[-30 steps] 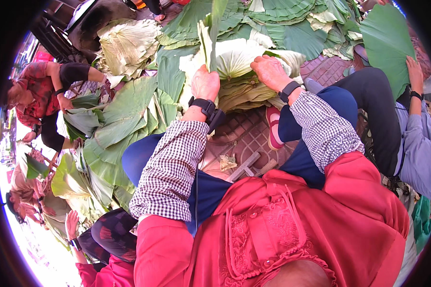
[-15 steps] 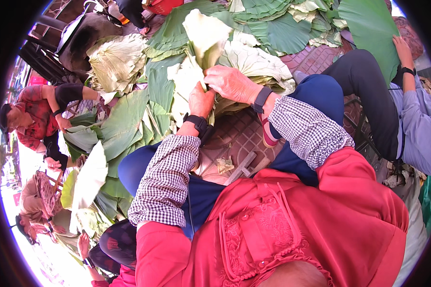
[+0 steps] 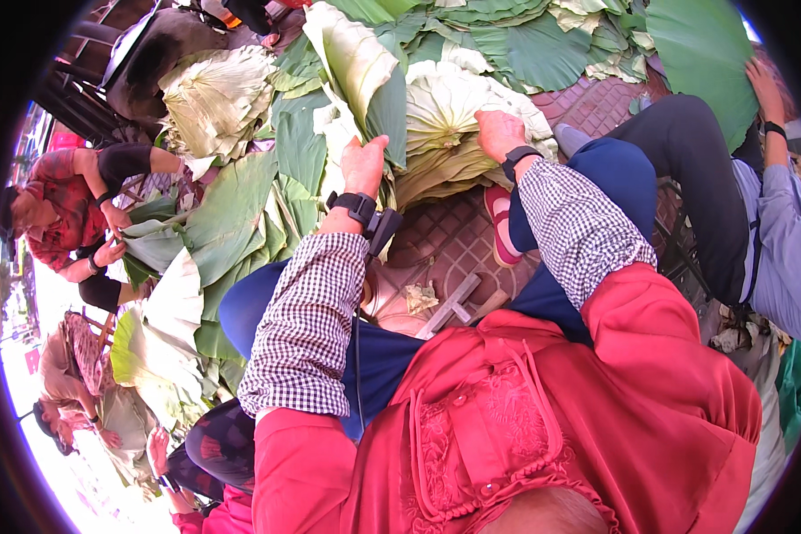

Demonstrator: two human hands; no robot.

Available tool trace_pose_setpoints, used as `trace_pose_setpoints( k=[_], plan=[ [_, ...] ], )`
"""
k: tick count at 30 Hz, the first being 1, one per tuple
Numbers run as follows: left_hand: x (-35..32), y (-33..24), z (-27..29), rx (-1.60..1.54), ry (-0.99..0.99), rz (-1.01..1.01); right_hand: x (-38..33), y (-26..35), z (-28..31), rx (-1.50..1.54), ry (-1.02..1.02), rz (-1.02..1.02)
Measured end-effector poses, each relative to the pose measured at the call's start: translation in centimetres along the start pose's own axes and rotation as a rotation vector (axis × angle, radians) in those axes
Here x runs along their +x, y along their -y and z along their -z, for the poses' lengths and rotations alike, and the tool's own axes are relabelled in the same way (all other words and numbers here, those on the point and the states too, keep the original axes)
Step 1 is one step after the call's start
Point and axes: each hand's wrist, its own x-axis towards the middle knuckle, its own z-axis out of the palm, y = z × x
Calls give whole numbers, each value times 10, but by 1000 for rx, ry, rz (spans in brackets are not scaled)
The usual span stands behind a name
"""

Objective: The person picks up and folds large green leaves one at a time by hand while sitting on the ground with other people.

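A head-worn fisheye camera looked steeply down over the wearer's red shirt (image 3: 641, 392), nearest the lens, and forward to the left grip (image 3: 362, 166) and right grip (image 3: 500, 133), farther off yet near; its round, dark-rimmed field reached past both grips to people (image 3: 67, 209) on either side.

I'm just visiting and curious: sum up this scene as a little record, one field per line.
Left hand: holding a folded leaf, pale and green
Right hand: at the pale leaf stack; grip unclear
Left side: overlapping green leaves
Right side: another person's hand against a large leaf
Ground: reddish patterned paving
Sleeves: checked cuffs, red top
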Motion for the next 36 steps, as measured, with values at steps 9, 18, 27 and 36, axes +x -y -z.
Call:
trace_pose_setpoints(
  k=[9, 18, 27, 36],
  plan=[
    [4, 1, 3, 7, 12, -26, -4, 14, 21, 121, -437, 275],
    [-5, -2, -8, 272, 223, -219, -42, 86, 46, 463, -560, 781],
    [5, 12, -1, 38, 24, 23, -39, 95, 49, 984, -382, 506],
    [6, 14, -1, -76, -12, 57, -4, 43, 9, 326, -8, -184]
  ],
)
